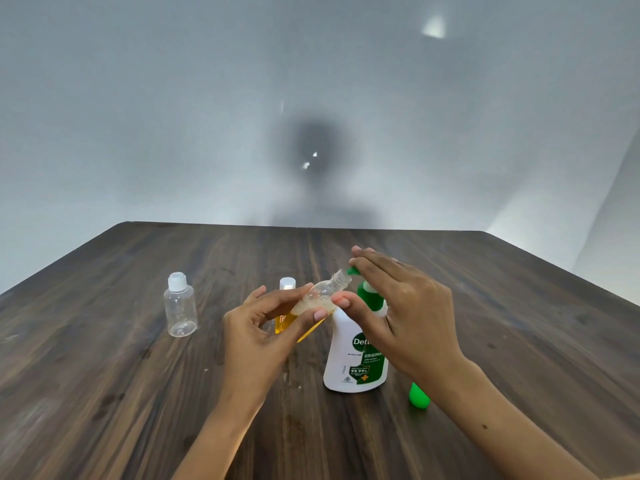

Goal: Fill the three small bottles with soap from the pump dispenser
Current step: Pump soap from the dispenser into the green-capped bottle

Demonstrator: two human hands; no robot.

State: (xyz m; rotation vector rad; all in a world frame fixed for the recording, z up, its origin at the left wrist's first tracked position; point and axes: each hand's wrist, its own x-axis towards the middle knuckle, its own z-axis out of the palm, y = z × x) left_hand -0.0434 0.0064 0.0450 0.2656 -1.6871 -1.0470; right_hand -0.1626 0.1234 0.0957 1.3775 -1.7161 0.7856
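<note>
My left hand (pixel 263 327) holds a small clear bottle (pixel 323 293) tilted, its open neck up against the green pump nozzle (pixel 353 270). Amber soap and foam fill its lower part. My right hand (pixel 398 306) lies flat on the pump head of the white and green soap dispenser (pixel 356 355), fingers spread, thumb touching the tilted bottle. An empty clear bottle (pixel 180 304) with a white cap stands at the left. Another capped bottle (pixel 286 289) with amber soap stands behind my left hand, mostly hidden.
A green cap (pixel 418 396) lies on the dark wooden table (pixel 502 306), just right of the dispenser and partly under my right wrist. A pale wall rises behind the table's far edge.
</note>
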